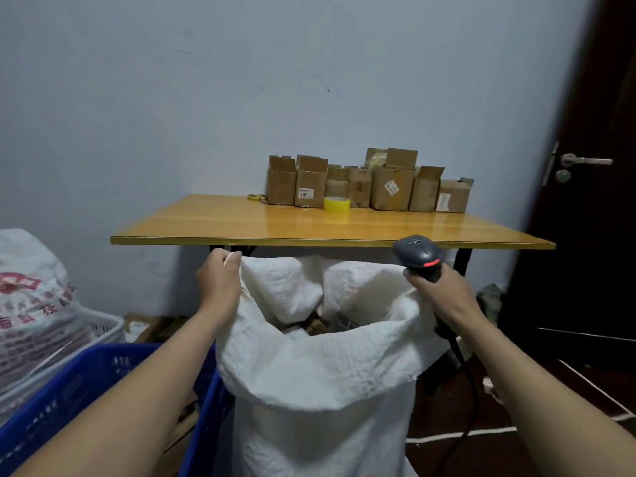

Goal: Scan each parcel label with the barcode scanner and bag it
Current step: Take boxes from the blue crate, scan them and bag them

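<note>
The person's left hand (220, 280) had its fingers curled tight, pinching the left rim of a tall white woven plastic sack (320, 373) just below the table edge. The right hand (438, 292) was wrapped round the handle of a grey barcode scanner (418, 253) at the sack's right rim; whether it also caught the cloth I could not tell. Brown cardboard parcels (315, 325) lay inside the sack. Open cardboard boxes (392, 187) and a yellow tape roll (337, 204) stood on the glossy wooden table (241, 225).
</note>
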